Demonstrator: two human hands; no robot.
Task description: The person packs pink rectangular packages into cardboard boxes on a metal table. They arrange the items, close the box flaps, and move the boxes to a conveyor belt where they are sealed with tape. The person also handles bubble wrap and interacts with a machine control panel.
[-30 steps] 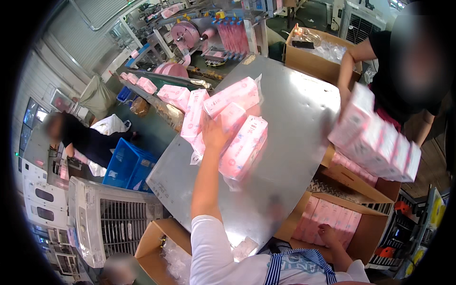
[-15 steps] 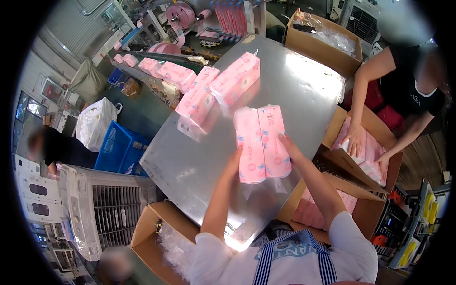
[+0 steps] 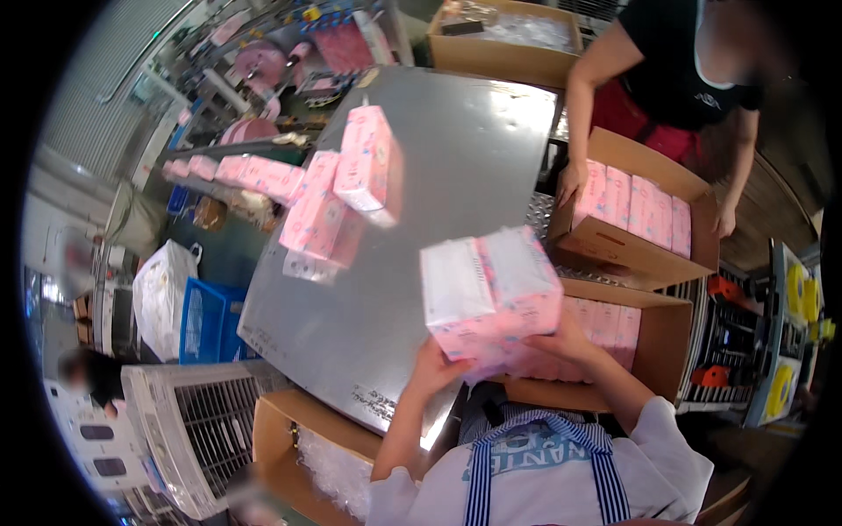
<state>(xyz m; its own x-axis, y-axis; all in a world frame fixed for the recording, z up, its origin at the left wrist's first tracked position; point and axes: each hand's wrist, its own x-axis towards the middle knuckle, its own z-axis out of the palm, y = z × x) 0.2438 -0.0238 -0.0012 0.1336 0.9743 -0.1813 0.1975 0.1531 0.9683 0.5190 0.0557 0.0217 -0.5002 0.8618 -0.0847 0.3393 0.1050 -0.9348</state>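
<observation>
Two pink tissue packs (image 3: 517,307), pressed side by side, are held up between my two hands. They are tilted, so their pale sides face up. My left hand (image 3: 438,368) grips their near left corner. At the near right corner my right hand (image 3: 561,340) holds on, its fingers partly hidden. The packs hang over the table's near right edge, beside an open cardboard box (image 3: 662,351) with a row of similar packs inside. On the metal table (image 3: 430,184), farther left, lie another tissue pack (image 3: 364,158) and one more pack (image 3: 311,210) beside it.
A co-worker's hand (image 3: 572,182) rests on a second cardboard box (image 3: 631,263) filled with pink packs. More packs (image 3: 254,173) line up toward the machine at back left. A box of clear plastic (image 3: 329,469) stands near left, a blue crate (image 3: 210,320) beyond it.
The two packs have moved nearer me and to the right in my hands, and have tipped up. The co-worker's hands have shifted from the packs to the box's sides. My view has turned right.
</observation>
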